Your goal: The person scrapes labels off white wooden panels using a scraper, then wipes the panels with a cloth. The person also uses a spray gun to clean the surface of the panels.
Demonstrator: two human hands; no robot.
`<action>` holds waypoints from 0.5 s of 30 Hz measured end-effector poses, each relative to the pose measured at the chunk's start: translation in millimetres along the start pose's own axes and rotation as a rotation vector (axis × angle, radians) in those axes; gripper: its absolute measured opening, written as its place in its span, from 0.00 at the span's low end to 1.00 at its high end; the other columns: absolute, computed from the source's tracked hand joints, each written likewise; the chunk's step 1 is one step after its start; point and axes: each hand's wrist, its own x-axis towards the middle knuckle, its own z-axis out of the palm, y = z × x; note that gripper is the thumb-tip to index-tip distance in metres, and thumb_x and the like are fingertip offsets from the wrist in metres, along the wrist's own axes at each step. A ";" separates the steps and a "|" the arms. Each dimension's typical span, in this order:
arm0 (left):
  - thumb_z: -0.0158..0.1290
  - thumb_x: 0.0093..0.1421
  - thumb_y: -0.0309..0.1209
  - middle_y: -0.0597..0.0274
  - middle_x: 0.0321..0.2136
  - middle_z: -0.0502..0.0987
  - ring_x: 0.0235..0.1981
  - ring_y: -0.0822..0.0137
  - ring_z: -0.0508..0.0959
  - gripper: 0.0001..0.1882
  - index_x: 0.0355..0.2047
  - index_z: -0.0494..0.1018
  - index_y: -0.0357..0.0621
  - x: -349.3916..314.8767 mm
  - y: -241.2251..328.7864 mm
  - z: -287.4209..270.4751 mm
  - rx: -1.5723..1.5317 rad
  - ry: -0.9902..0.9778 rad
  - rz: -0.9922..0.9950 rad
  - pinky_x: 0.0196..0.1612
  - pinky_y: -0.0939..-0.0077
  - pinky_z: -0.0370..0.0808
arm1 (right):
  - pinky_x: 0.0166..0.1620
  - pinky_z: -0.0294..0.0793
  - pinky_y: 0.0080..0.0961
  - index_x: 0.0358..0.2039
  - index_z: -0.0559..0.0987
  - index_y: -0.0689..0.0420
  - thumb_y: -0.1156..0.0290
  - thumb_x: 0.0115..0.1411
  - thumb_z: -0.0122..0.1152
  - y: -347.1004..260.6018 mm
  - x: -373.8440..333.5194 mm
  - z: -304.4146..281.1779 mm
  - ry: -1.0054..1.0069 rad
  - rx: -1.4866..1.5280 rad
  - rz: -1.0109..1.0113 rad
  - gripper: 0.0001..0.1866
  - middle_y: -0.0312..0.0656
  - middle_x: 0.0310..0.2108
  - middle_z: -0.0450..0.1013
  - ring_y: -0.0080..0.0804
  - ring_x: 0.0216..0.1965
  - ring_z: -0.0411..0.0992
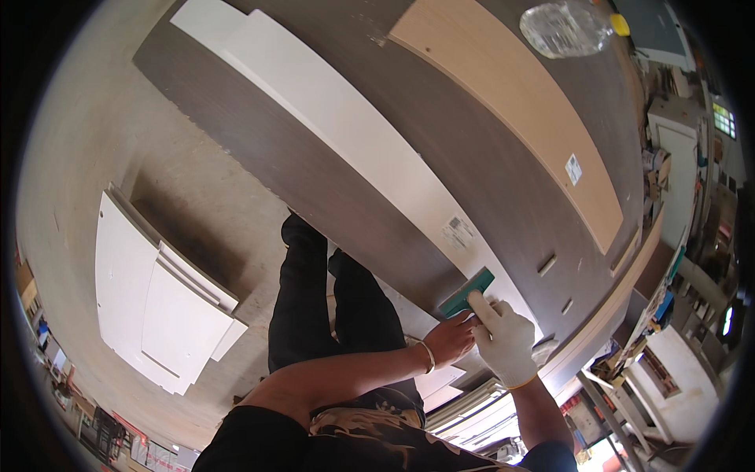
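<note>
You have a big brown table (440,118) in front of you, with little scuffs on its top. On your left you can see the bare floor (157,141), a pale grey-brown, with a dark shadow (185,236) lying on it. Over on your right there is a white cupboard-like piece (676,149), with lots of messy stuff (657,167) beside it. Past that, you can see a small window (724,120) glowing. Bright white light (491,425) also shines low down, and the far left corner looks blurry.
</note>
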 end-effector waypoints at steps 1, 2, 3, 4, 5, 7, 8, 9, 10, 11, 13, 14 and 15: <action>0.56 0.59 0.32 0.65 0.43 0.80 0.57 0.62 0.74 0.06 0.35 0.81 0.49 -0.9 3.6 2.7 0.002 0.028 -0.003 0.70 0.60 0.63 | 0.29 0.78 0.38 0.62 0.76 0.41 0.68 0.53 0.67 2.5 -6.3 4.5 -0.024 0.014 0.036 0.33 0.44 0.36 0.78 0.44 0.25 0.78; 0.57 0.59 0.32 0.65 0.42 0.80 0.56 0.62 0.74 0.06 0.34 0.81 0.49 -2.1 6.8 5.9 -0.024 0.018 -0.008 0.69 0.60 0.65 | 0.29 0.78 0.38 0.62 0.76 0.42 0.69 0.53 0.68 4.5 -11.8 9.0 -0.040 0.020 0.072 0.33 0.45 0.37 0.79 0.45 0.26 0.79; 0.57 0.59 0.32 0.65 0.42 0.80 0.54 0.62 0.75 0.05 0.34 0.81 0.49 -1.3 9.7 9.9 -0.077 -0.062 -0.030 0.67 0.61 0.66 | 0.29 0.79 0.38 0.62 0.76 0.43 0.70 0.52 0.68 6.4 -16.6 13.0 -0.057 0.027 0.110 0.33 0.46 0.38 0.79 0.45 0.27 0.79; 0.57 0.59 0.32 0.65 0.41 0.79 0.52 0.62 0.75 0.05 0.34 0.81 0.49 -0.9 12.2 14.3 -0.055 -0.018 -0.031 0.66 0.61 0.67 | 0.30 0.79 0.38 0.62 0.75 0.43 0.69 0.52 0.68 8.4 -20.3 16.5 -0.057 0.019 0.132 0.34 0.46 0.38 0.79 0.46 0.27 0.80; 0.57 0.59 0.31 0.65 0.41 0.79 0.51 0.62 0.76 0.05 0.34 0.80 0.49 1.9 15.0 19.7 -0.061 -0.043 -0.051 0.64 0.61 0.68 | 0.30 0.79 0.38 0.63 0.74 0.43 0.69 0.51 0.69 10.7 -23.1 19.7 -0.059 0.011 0.154 0.35 0.47 0.39 0.79 0.46 0.28 0.80; 0.56 0.59 0.31 0.64 0.39 0.79 0.48 0.62 0.76 0.05 0.33 0.80 0.48 5.4 18.3 30.0 -0.129 0.021 -0.096 0.63 0.62 0.69 | 0.30 0.80 0.39 0.64 0.73 0.43 0.68 0.51 0.69 14.6 -26.4 24.6 -0.068 -0.002 0.171 0.37 0.47 0.40 0.79 0.46 0.28 0.80; 0.56 0.59 0.31 0.63 0.39 0.79 0.47 0.62 0.77 0.04 0.32 0.79 0.48 6.8 16.3 34.7 -0.192 0.110 -0.124 0.62 0.61 0.69 | 0.30 0.80 0.39 0.64 0.72 0.43 0.69 0.51 0.69 16.2 -26.9 26.5 -0.077 -0.007 0.164 0.37 0.47 0.40 0.79 0.46 0.28 0.80; 0.55 0.59 0.32 0.63 0.40 0.79 0.47 0.61 0.77 0.05 0.33 0.79 0.48 6.6 15.4 37.6 -0.296 0.092 -0.175 0.62 0.61 0.70 | 0.30 0.80 0.39 0.64 0.72 0.43 0.69 0.51 0.69 16.8 -26.4 28.0 -0.087 -0.009 0.167 0.37 0.47 0.41 0.79 0.46 0.28 0.80; 0.54 0.60 0.32 0.62 0.40 0.79 0.48 0.61 0.77 0.06 0.35 0.79 0.47 7.0 13.9 39.6 -0.260 0.140 -0.142 0.62 0.60 0.70 | 0.30 0.79 0.39 0.64 0.72 0.43 0.68 0.51 0.69 16.9 -25.2 29.2 -0.053 -0.004 0.143 0.37 0.47 0.40 0.79 0.46 0.28 0.80; 0.54 0.61 0.32 0.61 0.42 0.80 0.49 0.60 0.77 0.09 0.39 0.79 0.46 6.4 11.1 39.9 -0.265 0.083 -0.131 0.62 0.59 0.70 | 0.30 0.79 0.39 0.64 0.73 0.43 0.68 0.51 0.69 16.5 -23.3 30.2 -0.019 0.001 0.128 0.37 0.46 0.38 0.78 0.46 0.27 0.79; 0.52 0.63 0.32 0.60 0.49 0.77 0.54 0.60 0.75 0.13 0.47 0.76 0.45 5.6 6.0 36.5 -0.305 -0.001 -0.132 0.64 0.59 0.68 | 0.29 0.78 0.40 0.63 0.73 0.43 0.67 0.51 0.69 14.0 -18.7 32.1 0.015 0.004 0.070 0.36 0.45 0.36 0.77 0.46 0.26 0.78; 0.50 0.64 0.33 0.60 0.53 0.74 0.57 0.61 0.73 0.16 0.51 0.73 0.44 5.6 4.3 33.1 -0.341 -0.027 -0.145 0.66 0.61 0.67 | 0.28 0.78 0.39 0.63 0.73 0.44 0.67 0.51 0.69 12.6 -16.7 33.0 0.016 0.002 0.025 0.36 0.44 0.35 0.77 0.46 0.25 0.77; 0.49 0.66 0.33 0.59 0.57 0.71 0.60 0.62 0.71 0.18 0.55 0.70 0.43 6.1 2.6 29.2 -0.376 -0.051 -0.157 0.68 0.63 0.65 | 0.28 0.77 0.39 0.63 0.73 0.44 0.67 0.51 0.69 11.9 -15.3 34.1 0.017 -0.001 -0.019 0.36 0.44 0.34 0.76 0.46 0.25 0.77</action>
